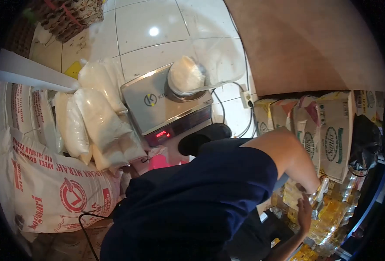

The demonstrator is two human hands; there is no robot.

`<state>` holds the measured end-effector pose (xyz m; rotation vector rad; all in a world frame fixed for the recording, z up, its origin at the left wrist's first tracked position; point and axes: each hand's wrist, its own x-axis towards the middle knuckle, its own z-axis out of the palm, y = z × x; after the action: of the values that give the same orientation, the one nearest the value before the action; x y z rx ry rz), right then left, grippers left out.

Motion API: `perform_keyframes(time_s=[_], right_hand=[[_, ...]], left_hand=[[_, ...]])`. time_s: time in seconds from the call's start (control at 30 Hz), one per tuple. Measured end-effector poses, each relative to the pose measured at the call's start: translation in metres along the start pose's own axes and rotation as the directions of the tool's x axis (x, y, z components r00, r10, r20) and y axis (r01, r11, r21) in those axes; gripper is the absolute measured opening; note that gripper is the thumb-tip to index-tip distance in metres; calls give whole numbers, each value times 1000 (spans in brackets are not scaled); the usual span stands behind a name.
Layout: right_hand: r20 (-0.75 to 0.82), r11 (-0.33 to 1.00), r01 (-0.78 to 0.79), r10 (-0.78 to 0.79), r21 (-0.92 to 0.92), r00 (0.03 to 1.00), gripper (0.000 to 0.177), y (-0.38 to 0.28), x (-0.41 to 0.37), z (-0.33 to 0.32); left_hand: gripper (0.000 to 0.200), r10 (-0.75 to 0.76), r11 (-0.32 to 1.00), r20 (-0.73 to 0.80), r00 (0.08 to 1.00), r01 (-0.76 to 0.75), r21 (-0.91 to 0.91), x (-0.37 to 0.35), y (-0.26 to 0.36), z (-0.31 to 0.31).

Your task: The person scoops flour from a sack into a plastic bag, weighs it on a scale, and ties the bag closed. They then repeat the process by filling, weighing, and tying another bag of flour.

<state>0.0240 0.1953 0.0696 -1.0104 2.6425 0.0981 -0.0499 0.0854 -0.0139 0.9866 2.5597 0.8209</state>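
At the right, my left forearm bends down toward clear bottles of yellow liquid (pixel 332 213). Of my left hand (pixel 313 188) only a part shows beside the bottles, and its fingers are hidden. Just below it, my right hand (pixel 305 213) is seen edge-on beside the bottles, fingers stretched upward and nothing visible in them. A metal scale (pixel 146 102) with a lit red display stands on the floor. On it sits a round container (pixel 174 89) holding a white, bagged substance (pixel 187 75).
Filled clear bags (pixel 99 117) lie left of the scale, beside large printed sacks (pixel 62 187). Cardboard boxes (pixel 336 135) and a black plastic bag (pixel 366 145) are at the right. Egg trays (pixel 68 19) stand at the upper left. Cables (pixel 222 106) run behind the scale.
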Motion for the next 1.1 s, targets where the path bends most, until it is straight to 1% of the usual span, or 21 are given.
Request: perform_keyframes(time_s=[0.03, 0.07, 0.13, 0.23, 0.33, 0.37, 0.47, 0.5, 0.6, 0.7, 0.77, 0.8, 0.83, 0.87, 0.9, 0.93, 0.97, 1.0, 1.03, 1.07, 1.1], right_hand=[[100, 977, -213, 214, -16, 972, 43, -75, -10, -24], [62, 981, -192, 190, 20, 980, 43, -81, -14, -25], [-71, 991, -43, 53, 128, 996, 40, -67, -20, -20], [-144, 972, 66, -34, 224, 989, 39, -46, -11, -1], [46, 968, -88, 79, 234, 996, 39, -37, 16, 27], [-24, 959, -40, 49, 280, 999, 37, -34, 23, 47], [108, 976, -59, 36, 212, 993, 35, -37, 32, 51], [84, 967, -91, 73, 238, 994, 36, -33, 32, 48], [-109, 975, 10, 14, 220, 994, 40, -8, 31, 25], [-248, 934, -47, 143, 355, 958, 38, 25, 44, 20], [-274, 868, 45, 106, 494, 956, 40, 46, 55, 37], [-288, 824, 95, 85, 558, 954, 40, 53, 60, 50], [-219, 797, 72, 76, 599, 973, 41, 57, 57, 63], [-47, 794, -32, 76, 606, 996, 41, 56, 52, 70], [126, 790, -136, 75, 598, 989, 41, 50, 49, 69], [296, 785, -235, 69, 573, 953, 41, 49, 48, 70], [282, 749, -222, 49, 624, 958, 42, 62, 52, 80], [152, 747, -116, 21, 654, 988, 41, 70, 54, 88], [26, 744, -16, -1, 668, 1000, 41, 76, 56, 97], [-38, 807, 29, -8, 590, 999, 41, 85, 63, 101], [-56, 792, 30, 5, 610, 998, 40, 57, 51, 78]], left_hand=[[80, 6, 1000, 2, 1000, -6, -4, 2, -2, 0], [79, 9, 1000, 2, 1000, -9, -8, 0, -6, 0], [77, 11, 1000, -3, 1000, -11, -19, -2, -16, -3], [74, -10, 1000, 8, 1000, 10, 0, -3, -24, -8], [72, -11, 1000, 34, 999, 11, 4, 0, -31, -1], [71, -14, 1000, 39, 999, 14, 3, 0, -34, -2], [68, -31, 999, 72, 997, 30, 11, 7, -45, 3], [68, -33, 999, 94, 995, 32, 16, 10, -49, 6], [65, -69, 996, 161, 985, 60, 62, 19, -68, 9], [62, -168, 985, 240, 956, 153, 80, 7, -111, -8], [61, -282, 959, 140, 949, 275, 66, -25, -142, -32], [45, -348, 932, -122, 929, 357, 57, -62, -133, -43], [31, -389, 907, -376, 841, 422, 6, -102, -122, -54], [22, -358, 919, -508, 784, 391, -46, -120, -134, -69], [20, -269, 963, -778, 568, 140, -231, -151, -129, -75], [21, -150, 982, -934, 324, -57, -178, -199, -95, -85], [23, -291, 826, -925, 245, -423, -371, -234, -75, -89], [26, -485, 655, -866, 125, -604, -454, -279, -21, -85], [14, -222, 909, -975, -13, -364, -202, -322, -5, -66], [16, -144, 958, -989, -39, -256, -130, -367, 22, -45], [18, -21, 998, -988, -154, 48, -29, -404, 26, -15]])
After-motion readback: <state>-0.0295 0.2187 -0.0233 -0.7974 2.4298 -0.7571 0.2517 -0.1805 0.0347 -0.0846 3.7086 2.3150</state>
